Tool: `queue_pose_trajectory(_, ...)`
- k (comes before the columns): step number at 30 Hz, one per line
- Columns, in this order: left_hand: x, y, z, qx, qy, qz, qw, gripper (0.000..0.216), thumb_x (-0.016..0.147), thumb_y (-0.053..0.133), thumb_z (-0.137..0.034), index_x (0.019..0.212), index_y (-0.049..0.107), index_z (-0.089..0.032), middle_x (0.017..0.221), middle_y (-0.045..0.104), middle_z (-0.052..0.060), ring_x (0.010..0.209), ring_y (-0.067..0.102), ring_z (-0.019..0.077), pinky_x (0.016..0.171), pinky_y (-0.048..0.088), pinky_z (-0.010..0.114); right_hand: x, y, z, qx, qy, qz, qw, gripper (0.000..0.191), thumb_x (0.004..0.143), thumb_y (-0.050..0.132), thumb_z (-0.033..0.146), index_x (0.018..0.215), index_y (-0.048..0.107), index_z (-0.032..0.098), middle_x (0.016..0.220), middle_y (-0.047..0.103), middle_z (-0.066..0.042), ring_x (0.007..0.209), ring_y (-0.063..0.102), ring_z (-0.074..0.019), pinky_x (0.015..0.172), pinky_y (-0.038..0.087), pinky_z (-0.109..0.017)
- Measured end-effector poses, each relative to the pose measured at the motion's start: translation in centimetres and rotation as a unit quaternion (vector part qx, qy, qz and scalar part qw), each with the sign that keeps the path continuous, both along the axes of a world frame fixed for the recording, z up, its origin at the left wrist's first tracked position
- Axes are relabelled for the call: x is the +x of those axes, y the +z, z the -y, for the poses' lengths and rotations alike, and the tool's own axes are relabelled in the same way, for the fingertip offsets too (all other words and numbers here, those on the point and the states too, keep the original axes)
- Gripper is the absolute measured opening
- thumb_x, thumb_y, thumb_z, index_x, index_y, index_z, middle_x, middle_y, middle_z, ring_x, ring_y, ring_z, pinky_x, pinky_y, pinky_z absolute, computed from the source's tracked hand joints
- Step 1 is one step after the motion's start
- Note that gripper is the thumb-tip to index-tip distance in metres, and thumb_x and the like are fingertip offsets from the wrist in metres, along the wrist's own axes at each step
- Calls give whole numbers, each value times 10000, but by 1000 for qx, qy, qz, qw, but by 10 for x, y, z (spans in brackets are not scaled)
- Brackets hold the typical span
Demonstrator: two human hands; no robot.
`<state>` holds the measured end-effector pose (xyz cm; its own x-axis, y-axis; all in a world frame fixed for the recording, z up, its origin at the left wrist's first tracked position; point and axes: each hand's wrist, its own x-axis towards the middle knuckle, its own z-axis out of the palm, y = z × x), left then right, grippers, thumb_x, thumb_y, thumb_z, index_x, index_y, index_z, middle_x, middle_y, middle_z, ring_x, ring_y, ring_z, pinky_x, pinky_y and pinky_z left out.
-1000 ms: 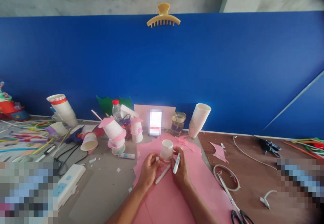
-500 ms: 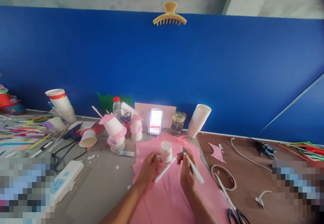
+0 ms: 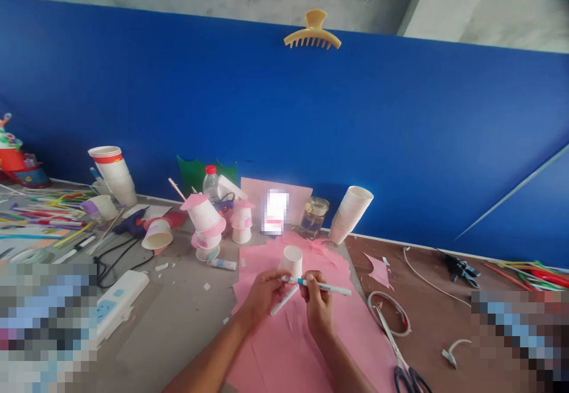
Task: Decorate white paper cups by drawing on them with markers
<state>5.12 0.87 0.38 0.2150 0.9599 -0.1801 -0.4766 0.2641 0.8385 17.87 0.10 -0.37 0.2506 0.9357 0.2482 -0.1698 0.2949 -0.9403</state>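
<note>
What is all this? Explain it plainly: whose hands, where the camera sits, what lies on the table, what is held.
No machine here: these are a person's two bare hands, seen from one camera worn on the head, looking forward and down. The right hand holds a white marker pen lying level; the left hand holds a short white stick and meets the pen's blue-banded end. Just beyond them an upturned paper cup stands on a pink paper sheet. Scissors lie to the right; a stack of cups and a glass jar stand by the blue board.
</note>
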Motion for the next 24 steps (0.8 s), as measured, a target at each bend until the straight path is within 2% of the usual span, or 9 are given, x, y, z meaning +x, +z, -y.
queue_pose_trajectory(8,1,0,1,-26,4,19,999,289,610,765,-293,844,740,-125,671,625,28,638,548,117,660,417,253,2,-5,-1,33,-4,45,998,358,889,499,462,647,484,199,533,379,60,487,345,-100,471,304,-221)
queue_pose_trajectory(13,2,0,2,-13,1,16,1000,299,612,763,-296,857,743,-127,676,613,29,636,525,113,651,402,251,1,-10,-3,34,3,57,998,333,886,493,459,676,491,201,525,372,68,475,345,-100,460,309,-217)
queue_pose_trajectory(19,3,6,7,35,-44,-35,998,303,683,726,-364,898,730,-150,714,563,13,670,486,109,653,384,242,-3,-9,-1,34,14,58,998,314,864,506,445,661,496,205,506,368,71,459,346,-101,446,318,-220)
queue_pose_trajectory(24,5,8,7,51,-36,-45,997,426,672,723,-472,974,633,-185,691,531,-22,602,468,99,601,367,244,-6,-1,2,24,31,36,999,303,869,504,422,652,483,212,500,382,68,435,368,-102,434,324,-221)
